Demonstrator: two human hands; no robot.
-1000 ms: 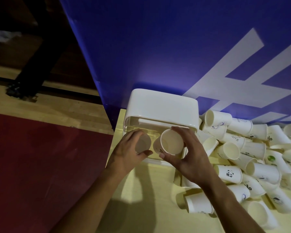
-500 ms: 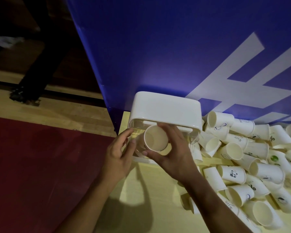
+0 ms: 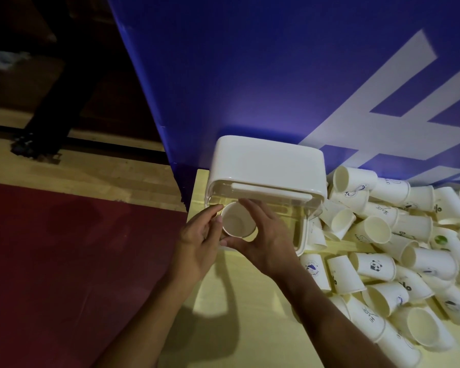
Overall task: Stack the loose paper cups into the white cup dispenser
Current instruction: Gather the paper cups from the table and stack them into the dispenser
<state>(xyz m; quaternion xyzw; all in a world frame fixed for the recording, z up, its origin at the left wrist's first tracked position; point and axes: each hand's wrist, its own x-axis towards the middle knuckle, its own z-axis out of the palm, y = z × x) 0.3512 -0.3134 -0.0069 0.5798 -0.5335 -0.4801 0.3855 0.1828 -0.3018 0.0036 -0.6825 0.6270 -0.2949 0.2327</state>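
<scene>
Where the yellow table (image 3: 250,328) meets the blue panel (image 3: 250,75): one white dispenser (image 3: 266,166), its clear front facing the person. One cup (image 3: 238,221), mouth towards the camera, at the left end of that open front. Right hand (image 3: 266,240): thumb under, fingers over the rim, grasping the cup. Left hand (image 3: 198,237): curled fingers clasping the cup's left side. Loose cups (image 3: 383,251): a heap on the table, right of the dispenser, mostly on their sides.
</scene>
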